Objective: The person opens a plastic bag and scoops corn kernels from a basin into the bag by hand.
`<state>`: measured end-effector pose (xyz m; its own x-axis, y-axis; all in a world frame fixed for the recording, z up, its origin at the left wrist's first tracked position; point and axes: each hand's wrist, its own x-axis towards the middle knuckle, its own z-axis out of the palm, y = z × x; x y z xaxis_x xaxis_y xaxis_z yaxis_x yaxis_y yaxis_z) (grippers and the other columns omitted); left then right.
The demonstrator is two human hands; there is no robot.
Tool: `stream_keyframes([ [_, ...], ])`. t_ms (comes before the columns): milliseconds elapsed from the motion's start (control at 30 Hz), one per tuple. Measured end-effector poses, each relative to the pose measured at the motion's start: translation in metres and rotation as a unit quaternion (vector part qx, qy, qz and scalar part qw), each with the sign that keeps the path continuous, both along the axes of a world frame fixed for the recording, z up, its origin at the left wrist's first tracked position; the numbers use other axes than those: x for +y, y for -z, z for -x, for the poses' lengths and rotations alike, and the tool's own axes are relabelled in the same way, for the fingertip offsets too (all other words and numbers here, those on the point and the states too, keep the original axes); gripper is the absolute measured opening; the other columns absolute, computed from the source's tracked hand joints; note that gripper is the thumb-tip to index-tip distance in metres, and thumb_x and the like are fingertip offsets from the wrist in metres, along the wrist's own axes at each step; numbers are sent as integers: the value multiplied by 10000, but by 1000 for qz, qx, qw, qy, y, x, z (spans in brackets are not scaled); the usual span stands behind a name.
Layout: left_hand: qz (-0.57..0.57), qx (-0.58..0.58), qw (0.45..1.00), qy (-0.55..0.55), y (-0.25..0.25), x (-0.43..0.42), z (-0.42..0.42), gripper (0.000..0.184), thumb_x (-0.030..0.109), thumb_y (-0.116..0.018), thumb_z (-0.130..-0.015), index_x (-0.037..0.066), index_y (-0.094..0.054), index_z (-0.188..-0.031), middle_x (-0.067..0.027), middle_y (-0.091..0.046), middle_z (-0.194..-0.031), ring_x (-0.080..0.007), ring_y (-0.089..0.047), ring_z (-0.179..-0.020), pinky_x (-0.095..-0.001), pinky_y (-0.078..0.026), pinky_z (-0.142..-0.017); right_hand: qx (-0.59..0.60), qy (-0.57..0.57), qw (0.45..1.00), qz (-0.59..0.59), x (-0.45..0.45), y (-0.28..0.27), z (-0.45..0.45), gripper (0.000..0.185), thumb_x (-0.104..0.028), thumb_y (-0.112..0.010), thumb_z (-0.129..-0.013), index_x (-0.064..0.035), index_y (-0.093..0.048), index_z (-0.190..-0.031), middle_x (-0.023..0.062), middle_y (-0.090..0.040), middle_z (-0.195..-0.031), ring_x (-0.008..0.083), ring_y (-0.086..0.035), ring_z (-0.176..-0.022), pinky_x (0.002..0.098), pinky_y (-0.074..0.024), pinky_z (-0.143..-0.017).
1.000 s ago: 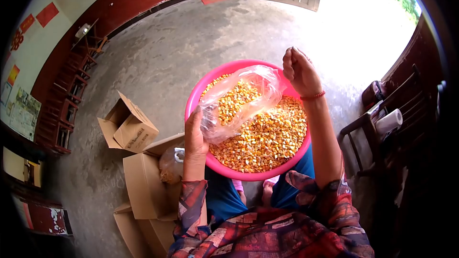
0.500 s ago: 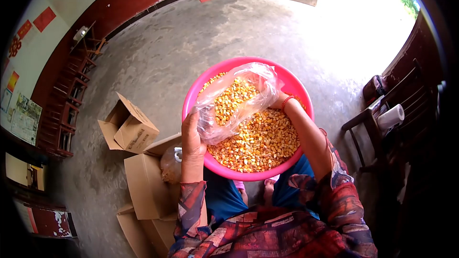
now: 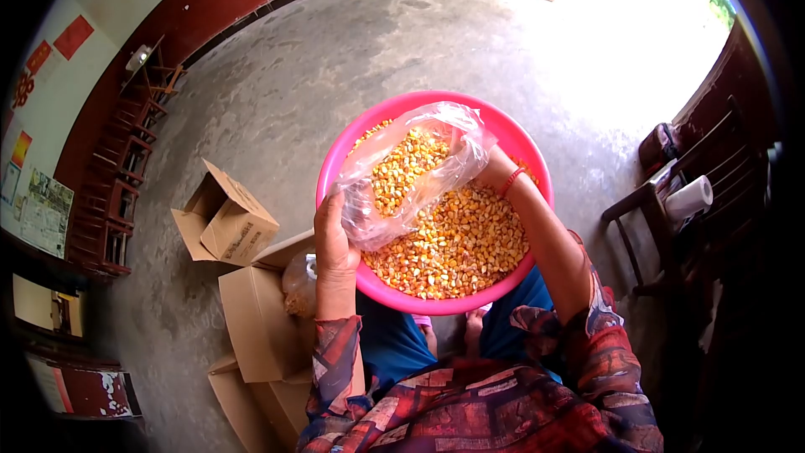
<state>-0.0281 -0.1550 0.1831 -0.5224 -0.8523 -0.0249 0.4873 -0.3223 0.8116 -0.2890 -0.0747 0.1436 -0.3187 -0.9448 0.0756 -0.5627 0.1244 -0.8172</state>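
On my lap rests a pink basin (image 3: 411,300) full of loose yellow corn kernels (image 3: 470,239). A clear plastic bag (image 3: 387,231) lies over the left part of it, its mouth spread wide, with kernels showing inside. My left hand (image 3: 334,239) grips the bag's left edge at the basin's rim, the thumb upright. At the bag's right edge, my right hand (image 3: 496,166), with a red bracelet at the wrist, is closed on the plastic; its fingertips are partly hidden by the bag.
Open cardboard boxes (image 3: 262,315) stand at my left; a clear bag with brownish contents (image 3: 299,289) sits in one. Another open box (image 3: 226,218) lies beyond. A dark wooden chair (image 3: 671,210) holding a white roll (image 3: 689,199) is at right. Wooden chairs (image 3: 113,201) line the left wall.
My right hand has shifted slightly up with the bag's right edge. The basin appears slightly higher in view. My left hand keeps its hold on the bag.
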Motion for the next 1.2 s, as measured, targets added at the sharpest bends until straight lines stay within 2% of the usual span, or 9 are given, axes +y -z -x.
stream_keyframes([
  [67,9,-16,1000,1,2,-1,-1,299,234,-532,-819,20,-552,-1026,-59,-589,-975,-153,-562,-878,-291,-450,-782,-39,19,998,-40,0,6,5,283,-118,-558,-793,21,-533,-1038,129,-606,-831,184,-587,-730,281,-485,-641],
  [133,19,-31,999,2,3,-2,-1,330,263,-527,-817,21,-539,-1040,-66,-578,-1000,-169,-550,-916,-313,-440,-816,-228,71,963,123,6,-3,-4,233,-105,-574,-788,-6,-582,-999,48,-583,-669,108,-542,-547,239,-432,-459],
  [167,20,-33,999,2,4,-2,-1,326,260,-527,-819,19,-539,-1039,-68,-580,-998,-168,-552,-914,-311,-442,-813,-228,71,963,123,10,-8,-9,233,-105,-574,-788,-6,-582,-999,48,-583,-669,108,-542,-547,239,-432,-459],
  [233,22,-34,999,2,4,-2,0,323,257,-527,-820,18,-540,-1037,-69,-581,-997,-167,-553,-912,-310,-444,-809,-291,225,930,19,18,-40,-26,222,-74,-559,-805,-5,-580,-1015,32,-565,-648,81,-487,-477,234,-361,-387],
  [333,5,-13,1000,-3,2,-1,1,241,192,-518,-832,22,-578,-992,-57,-606,-947,-141,-579,-840,-270,-466,-742,-340,124,928,85,8,-11,-6,251,-109,-531,-837,14,-545,-1056,30,-546,-640,65,-448,-450,209,-314,-373],
  [533,12,-24,1000,-7,2,0,1,226,184,-515,-837,20,-588,-973,-55,-614,-921,-136,-587,-807,-263,-476,-710,-495,144,849,115,1,11,14,286,-189,-468,-881,16,-526,-1071,30,-506,-603,91,-416,-422,220,-300,-364],
  [733,21,-42,999,-17,1,0,0,278,226,-515,-831,5,-564,-992,-68,-600,-936,-149,-572,-835,-283,-463,-747,-505,205,833,96,9,-15,2,262,-173,-459,-884,18,-537,-1045,47,-527,-640,95,-439,-450,229,-328,-363],
  [1067,2,-23,1000,0,8,-6,-2,264,212,-496,-841,9,-575,-989,-65,-602,-944,-155,-572,-850,-288,-457,-765,-491,193,844,91,11,-16,3,221,-225,-466,-890,-27,-562,-903,7,-505,-621,64,-365,-385,221,-325,-343],
  [1200,-2,-28,999,-26,4,-2,3,278,236,-477,-849,7,-569,-977,-55,-607,-900,-128,-570,-777,-252,-464,-670,-570,149,791,168,23,-33,4,195,-242,-460,-894,-84,-516,-794,-37,-444,-578,41,-311,-394,188,-277,-344],
])
